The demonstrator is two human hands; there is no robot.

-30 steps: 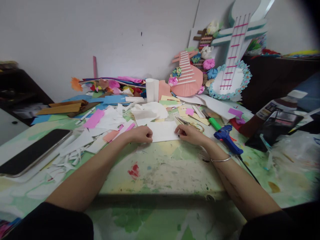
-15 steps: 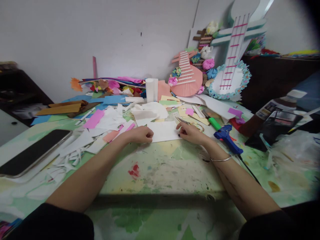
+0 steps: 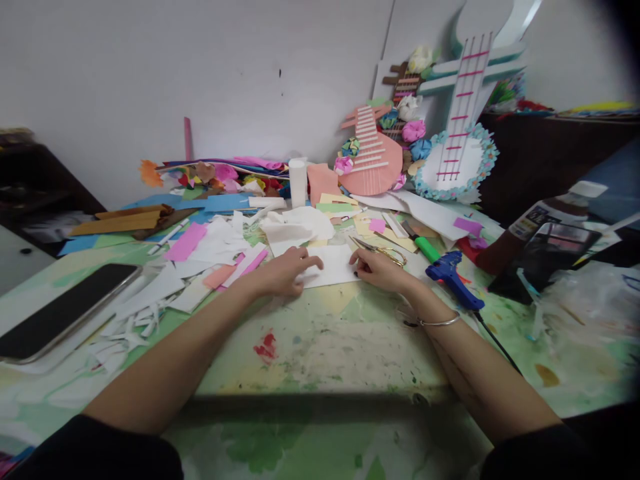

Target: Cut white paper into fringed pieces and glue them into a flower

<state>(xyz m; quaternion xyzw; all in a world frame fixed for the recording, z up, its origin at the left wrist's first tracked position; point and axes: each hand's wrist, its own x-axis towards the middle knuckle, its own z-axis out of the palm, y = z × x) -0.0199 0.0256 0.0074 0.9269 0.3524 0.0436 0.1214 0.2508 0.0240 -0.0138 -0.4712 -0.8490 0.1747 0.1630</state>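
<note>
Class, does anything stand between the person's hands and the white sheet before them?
Nothing visible does: the left hand and right hand are at opposite sides of the white sheet; the scissors lie beyond the right hand.

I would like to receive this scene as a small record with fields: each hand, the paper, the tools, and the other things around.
Left hand: at the paper's left end, index finger extended over it
Right hand: at the paper's right end, fingers curled; grip unclear
White paper: flat on the table, between the hands
Scissors: just beyond the right hand, gold handles
Blue glue gun: right of the scissors
Phone: far left, screen dark
Back: pink instrument model
</note>
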